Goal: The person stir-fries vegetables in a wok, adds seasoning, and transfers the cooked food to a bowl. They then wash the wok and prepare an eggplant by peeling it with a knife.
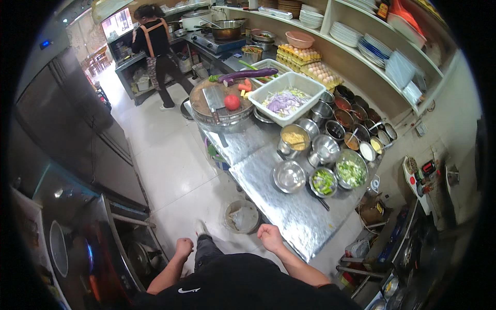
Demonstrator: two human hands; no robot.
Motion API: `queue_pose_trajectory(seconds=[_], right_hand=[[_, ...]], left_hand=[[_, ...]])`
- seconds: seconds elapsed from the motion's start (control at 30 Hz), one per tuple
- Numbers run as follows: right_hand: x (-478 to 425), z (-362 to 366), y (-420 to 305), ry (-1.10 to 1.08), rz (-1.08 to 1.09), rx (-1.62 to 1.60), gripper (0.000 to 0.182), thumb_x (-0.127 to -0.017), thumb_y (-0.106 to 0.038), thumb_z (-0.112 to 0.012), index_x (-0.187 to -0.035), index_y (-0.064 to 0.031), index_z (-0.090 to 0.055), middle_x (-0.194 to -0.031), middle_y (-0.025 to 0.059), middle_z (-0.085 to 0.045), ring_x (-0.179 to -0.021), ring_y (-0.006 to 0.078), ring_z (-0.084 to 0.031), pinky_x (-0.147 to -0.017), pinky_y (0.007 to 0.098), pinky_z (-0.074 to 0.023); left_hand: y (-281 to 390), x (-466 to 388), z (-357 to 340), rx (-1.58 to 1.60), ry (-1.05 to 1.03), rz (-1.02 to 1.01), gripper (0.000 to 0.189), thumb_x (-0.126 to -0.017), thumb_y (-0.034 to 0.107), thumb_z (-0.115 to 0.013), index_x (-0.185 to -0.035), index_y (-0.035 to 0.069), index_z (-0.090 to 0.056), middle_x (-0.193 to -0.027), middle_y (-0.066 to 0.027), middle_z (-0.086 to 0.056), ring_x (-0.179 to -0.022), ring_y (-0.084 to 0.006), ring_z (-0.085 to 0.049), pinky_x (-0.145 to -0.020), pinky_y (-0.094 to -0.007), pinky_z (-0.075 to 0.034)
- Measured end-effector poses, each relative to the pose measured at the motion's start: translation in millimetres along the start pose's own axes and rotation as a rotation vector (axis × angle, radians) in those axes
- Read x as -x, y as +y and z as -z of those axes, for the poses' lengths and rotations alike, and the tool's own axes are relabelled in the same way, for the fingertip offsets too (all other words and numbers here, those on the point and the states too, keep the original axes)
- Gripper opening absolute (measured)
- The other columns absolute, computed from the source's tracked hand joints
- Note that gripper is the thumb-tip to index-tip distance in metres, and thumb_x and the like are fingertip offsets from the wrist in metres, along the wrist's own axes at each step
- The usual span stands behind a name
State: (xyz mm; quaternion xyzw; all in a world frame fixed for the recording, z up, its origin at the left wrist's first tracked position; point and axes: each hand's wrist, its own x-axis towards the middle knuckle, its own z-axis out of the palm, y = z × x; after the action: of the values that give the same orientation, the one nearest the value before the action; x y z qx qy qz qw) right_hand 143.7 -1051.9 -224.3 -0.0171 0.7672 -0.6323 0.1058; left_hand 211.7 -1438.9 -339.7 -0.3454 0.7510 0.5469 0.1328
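My left hand (pixel 185 247) is curled into a loose fist above the floor, with nothing seen in it. Likewise my right hand (pixel 270 237) is closed, hanging near the front edge of the steel table (pixel 267 186). Farther along that table a round wooden chopping block (pixel 199 102) carries a cleaver (pixel 214 101), a tomato (pixel 232 102), carrot pieces (pixel 245 86) and an eggplant (pixel 252 74). Beside it a white plastic basin (pixel 306 101) holds sliced purple onion (pixel 286 101). Nearer to me stand an empty-looking steel bowl (pixel 289 176) and a bowl of cut green peppers (pixel 323 182).
A bucket (pixel 241 217) stands on the floor by the table's edge. Several sauce pots (pixel 344 118) line the wall side, near stacked egg trays (pixel 321 73). Another person (pixel 155 50) works at the far counter. A steel refrigerator (pixel 73 116) flanks the aisle on the left.
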Motion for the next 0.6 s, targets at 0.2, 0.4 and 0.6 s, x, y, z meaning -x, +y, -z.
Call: queue_pose_trajectory(seconds=[0.2,0.4,0.6], right_hand=[[-167.3,-10.4,-18.0,0.202,-0.149,-0.275,0.016,-0.088,0.004,-0.049,-0.089,-0.0014,-0.064,-0.073,0.0052,-0.064,-0.059,0.01,-0.055,-0.051,0.0251,-0.0423],[-419.7,12.5,-45.6,0.412,-0.191,-0.934,0.036,-0.096,-0.027,-0.063,-0.118,0.0001,-0.054,-0.108,0.016,-0.064,-0.092,0.0266,-0.064,-0.075,0.0379,-0.0549],[-571.7,59.7,-52.2,1.109,-0.122,-1.237,0.036,-0.099,-0.03,-0.056,-0.118,-0.0006,-0.048,-0.113,0.0194,-0.056,-0.099,0.035,-0.061,-0.08,0.0452,-0.0573]], left_hand=[[-55.9,-201.2,76.3,-1.503,-0.403,-0.402,0.024,-0.08,0.019,-0.055,-0.082,0.01,-0.077,-0.092,-0.0134,-0.074,-0.084,-0.0289,-0.071,-0.074,-0.0435,-0.057],[41.2,-362.1,142.0,-1.088,-0.602,-0.561,0.018,-0.076,0.011,-0.058,-0.079,0.006,-0.075,-0.083,-0.0139,-0.072,-0.07,-0.0274,-0.069,-0.063,-0.0416,-0.057],[179.5,-466.4,158.8,0.056,-0.266,0.158,0.015,-0.078,-0.001,-0.049,-0.067,-0.001,-0.059,-0.062,-0.0093,-0.055,-0.052,-0.0224,-0.054,-0.046,-0.0356,-0.05]])
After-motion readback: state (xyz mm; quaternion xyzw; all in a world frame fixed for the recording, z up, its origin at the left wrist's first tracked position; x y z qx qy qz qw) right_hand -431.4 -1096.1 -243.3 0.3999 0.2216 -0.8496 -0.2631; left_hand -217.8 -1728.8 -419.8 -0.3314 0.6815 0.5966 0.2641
